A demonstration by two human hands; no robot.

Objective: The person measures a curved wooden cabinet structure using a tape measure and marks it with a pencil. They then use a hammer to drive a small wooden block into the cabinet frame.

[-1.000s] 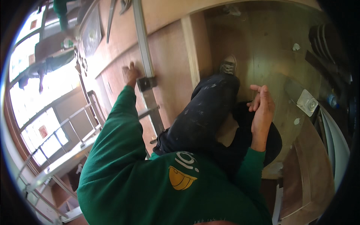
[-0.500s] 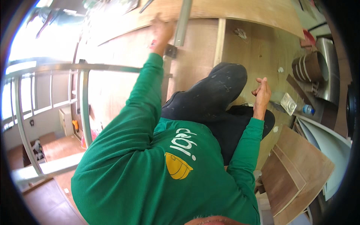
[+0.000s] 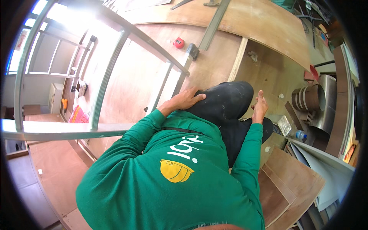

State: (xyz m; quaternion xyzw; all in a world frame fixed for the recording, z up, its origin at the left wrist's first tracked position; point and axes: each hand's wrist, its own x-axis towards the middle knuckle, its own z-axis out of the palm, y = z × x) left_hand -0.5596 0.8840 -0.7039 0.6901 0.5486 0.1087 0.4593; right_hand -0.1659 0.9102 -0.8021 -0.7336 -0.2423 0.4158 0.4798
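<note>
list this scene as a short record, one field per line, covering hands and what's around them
left hand: resting on the dark trousers
right hand: raised, thumb up, no object visible in it
beyond left hand: red tape measure lying on plywood
left side: metal frame
right side: bottle with blue on it, wooden panels
clothing: green top
</note>
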